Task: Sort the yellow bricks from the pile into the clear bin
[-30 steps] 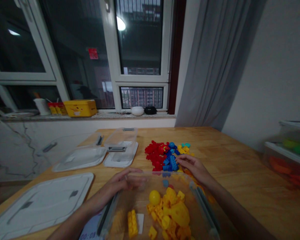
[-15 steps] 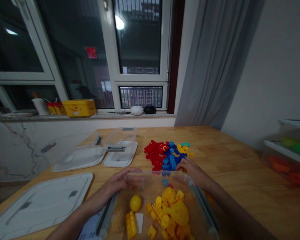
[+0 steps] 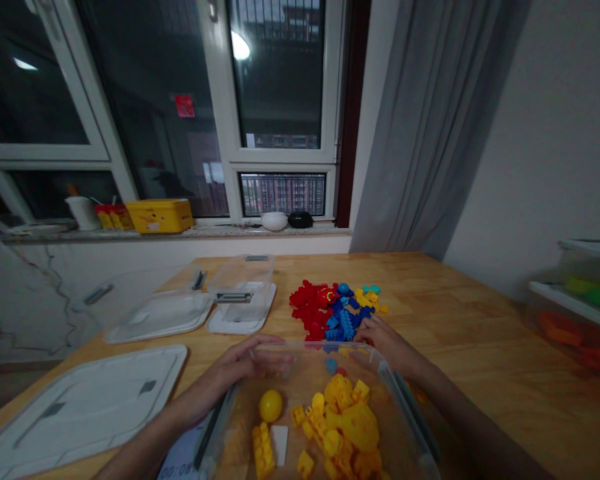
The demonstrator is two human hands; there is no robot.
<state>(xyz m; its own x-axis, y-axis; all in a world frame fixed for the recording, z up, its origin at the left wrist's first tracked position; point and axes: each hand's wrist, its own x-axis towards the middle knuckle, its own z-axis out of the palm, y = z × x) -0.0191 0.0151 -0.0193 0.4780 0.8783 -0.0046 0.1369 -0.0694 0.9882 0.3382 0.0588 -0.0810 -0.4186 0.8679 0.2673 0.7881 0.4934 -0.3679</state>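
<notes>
A clear plastic bin [image 3: 240, 390] sits at the near edge of the wooden table [image 3: 460, 320], holding yellow toy bricks [image 3: 343, 420] and a yellow ball [image 3: 271, 405]. My left hand [image 3: 240, 367] rests on the bin's far left rim, fingers curled over it. My right hand [image 3: 387, 341] lies at the bin's far right corner, fingers bent down at the near edge of a pile of red bricks [image 3: 310, 308], blue bricks [image 3: 344, 319] and a few yellow bricks [image 3: 367, 299]. What the right fingers hold, if anything, is hidden.
Two empty clear boxes [image 3: 243, 277] stand on white lids [image 3: 160, 320] at the back left. A large white lid [image 3: 80, 400] lies at the near left. Stacked bins with coloured pieces [image 3: 580, 307] stand on the right. A windowsill with a yellow box [image 3: 160, 215] runs behind.
My right hand drew back from the brick pile toward the bin's far right corner. The yellow ball rolled left and nearer inside the bin. The left hand stayed on the rim.
</notes>
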